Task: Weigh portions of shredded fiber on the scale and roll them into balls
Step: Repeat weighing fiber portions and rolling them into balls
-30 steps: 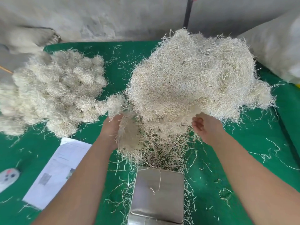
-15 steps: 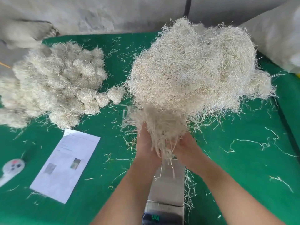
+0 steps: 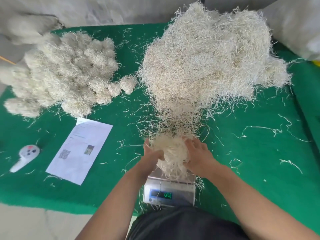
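Fiber portion [image 3: 170,153] on scale [image 3: 170,186]: light, springy, sheds strands. Left hand [image 3: 153,155], right hand [image 3: 197,156] cup sides, fingers loosely spread.

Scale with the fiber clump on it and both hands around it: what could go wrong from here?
1. Both hands, left hand and right hand, touch the fiber portion on the scale, so any pressure could skew the reading on the display.
2. Strands hang over the platform edge toward the green mat; strands resting there may go unweighed.
3. Loose strands link the portion to the big loose fiber pile, and could drag extra along.
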Motion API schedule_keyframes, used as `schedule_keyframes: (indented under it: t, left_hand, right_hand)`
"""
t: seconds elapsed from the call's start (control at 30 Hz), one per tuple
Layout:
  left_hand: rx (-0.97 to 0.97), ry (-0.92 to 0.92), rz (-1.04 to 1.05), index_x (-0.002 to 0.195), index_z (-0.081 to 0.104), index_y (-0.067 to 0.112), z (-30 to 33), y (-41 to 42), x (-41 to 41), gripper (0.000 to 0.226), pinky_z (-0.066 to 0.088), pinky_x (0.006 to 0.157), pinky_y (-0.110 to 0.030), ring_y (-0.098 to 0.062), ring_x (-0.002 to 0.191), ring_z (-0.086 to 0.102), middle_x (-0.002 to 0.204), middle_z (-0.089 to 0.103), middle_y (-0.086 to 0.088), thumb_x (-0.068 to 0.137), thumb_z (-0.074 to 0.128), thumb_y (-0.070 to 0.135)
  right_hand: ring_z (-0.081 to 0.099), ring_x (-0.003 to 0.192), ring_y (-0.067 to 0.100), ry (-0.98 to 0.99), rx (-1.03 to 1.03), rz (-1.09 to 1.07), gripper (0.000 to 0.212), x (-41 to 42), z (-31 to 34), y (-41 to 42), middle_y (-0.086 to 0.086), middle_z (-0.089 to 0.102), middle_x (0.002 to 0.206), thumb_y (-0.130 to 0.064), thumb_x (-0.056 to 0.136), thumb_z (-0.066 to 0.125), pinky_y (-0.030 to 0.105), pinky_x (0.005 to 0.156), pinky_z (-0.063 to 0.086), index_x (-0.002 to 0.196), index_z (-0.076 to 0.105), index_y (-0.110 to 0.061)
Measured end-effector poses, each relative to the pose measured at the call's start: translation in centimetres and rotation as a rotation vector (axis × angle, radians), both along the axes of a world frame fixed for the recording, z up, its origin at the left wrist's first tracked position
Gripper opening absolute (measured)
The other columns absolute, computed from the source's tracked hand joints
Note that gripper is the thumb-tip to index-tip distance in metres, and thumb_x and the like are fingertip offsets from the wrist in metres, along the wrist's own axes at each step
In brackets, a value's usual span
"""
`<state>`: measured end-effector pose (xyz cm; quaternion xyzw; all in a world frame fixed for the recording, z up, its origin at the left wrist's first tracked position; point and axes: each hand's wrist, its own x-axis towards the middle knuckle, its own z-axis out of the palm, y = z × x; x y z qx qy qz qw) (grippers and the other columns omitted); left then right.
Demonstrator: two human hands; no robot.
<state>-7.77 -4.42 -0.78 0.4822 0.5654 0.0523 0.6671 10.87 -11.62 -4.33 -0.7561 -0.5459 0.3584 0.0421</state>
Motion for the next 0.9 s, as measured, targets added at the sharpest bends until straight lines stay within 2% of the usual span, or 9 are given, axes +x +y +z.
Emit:
schedule_keyframes:
  t: [0.03,0.1,0.13,0.23,0.33,0.47,0.6,0.77,0.9]
  left_hand:
    - [0.024,0.006,-0.022,0.165,-0.002,0.027,-0.2,-0.2,-0.6,0.096,0.042,0.11,-0.047,-0.035,0.142,0.036,0.172,0.001,-0.004,0.089,0.048,-0.005]
    - [0.054,-0.019,0.019,0.165,-0.001,0.025,0.0,-0.5,-1.4,0.091,0.051,0.088,-0.03,-0.021,0.127,0.044,0.171,0.007,0.002,0.092,0.048,-0.001]
    - [0.063,-0.03,0.055,0.165,-0.004,0.03,0.0,-0.6,-1.9,0.094,0.051,0.093,-0.035,-0.021,0.126,0.045,0.166,0.016,0.001,0.093,0.05,0.004]
    - [0.173,0.049,0.236,0.164,-0.002,0.037,-0.5,-0.6,-2.7,0.099,0.024,0.12,-0.063,-0.034,0.152,0.024,0.171,0.011,-0.007,0.087,0.06,0.027]
    - [0.397,0.168,0.284,0.164,0.008,0.035,-0.6,-1.1,-3.2,0.092,0.022,0.122,-0.064,-0.034,0.155,0.019,0.171,0.016,-0.004,0.09,0.063,0.042]
    - [0.723,0.257,-0.059,0.161,0.014,0.046,-1.0,-1.8,-3.6,0.082,0.011,0.123,-0.054,-0.02,0.157,0.006,0.17,0.013,0.011,0.094,0.063,0.051]
    - [0.911,0.28,-0.282,0.16,0.03,0.04,0.0,-2.2,-2.3,0.073,0.015,0.125,-0.051,-0.019,0.155,0.013,0.17,0.021,0.002,0.095,0.064,0.047]
    - [0.915,0.321,-0.478,0.157,0.039,0.036,0.2,-2.6,-1.1,0.062,0.024,0.124,-0.049,-0.027,0.153,0.024,0.169,0.027,0.004,0.099,0.062,0.04]
    - [0.929,0.334,-0.493,0.152,0.046,0.036,0.2,-2.9,-0.9,0.056,0.024,0.123,-0.047,-0.026,0.153,0.025,0.168,0.03,0.003,0.099,0.061,0.039]
  right_hand:
    - [0.015,0.152,0.039,0.02,-0.046,0.01,0.1,0.4,0.3,-0.3,0.002,0.009,0.167,-0.033,0.092,0.07,0.057,0.123,0.023,0.16,-0.004,-0.036]
    - [0.007,0.155,0.042,0.073,-0.092,0.038,0.11,1.6,1.0,-1.1,-0.007,-0.006,0.168,-0.039,0.088,0.072,0.062,0.122,0.018,0.156,-0.014,-0.048]
    - [0.009,0.155,0.042,0.084,-0.095,0.031,0.113,2.2,1.5,-1.5,-0.009,-0.007,0.168,-0.04,0.087,0.074,0.062,0.122,0.018,0.154,-0.015,-0.052]
    - [0.019,0.155,0.04,0.138,-0.082,-0.011,0.111,3.9,3.9,-2.1,-0.004,-0.002,0.171,-0.034,0.086,0.075,0.059,0.123,0.016,0.151,-0.012,-0.061]
    - [0.026,0.153,0.036,0.106,-0.019,-0.031,0.099,4.3,5.6,-2.5,0.0,0.007,0.171,-0.035,0.089,0.068,0.055,0.122,0.022,0.155,-0.003,-0.055]
    - [0.044,0.139,0.023,0.113,0.162,-0.066,0.085,2.2,6.3,-2.8,-0.006,0.019,0.169,-0.043,0.093,0.065,0.049,0.116,0.032,0.157,0.009,-0.049]
    - [0.036,0.149,0.024,0.141,0.209,-0.039,0.082,-0.1,5.3,-3.1,-0.008,0.019,0.169,-0.044,0.095,0.065,0.047,0.12,0.03,0.159,0.014,-0.043]
    - [0.023,0.155,0.026,0.117,0.196,-0.045,0.082,-1.3,4.3,-3.5,-0.006,0.017,0.17,-0.044,0.095,0.065,0.052,0.124,0.025,0.16,0.015,-0.041]
    - [0.023,0.155,0.028,0.109,0.193,-0.077,0.081,-1.5,4.3,-3.7,-0.007,0.017,0.17,-0.044,0.095,0.065,0.055,0.123,0.028,0.159,0.015,-0.044]
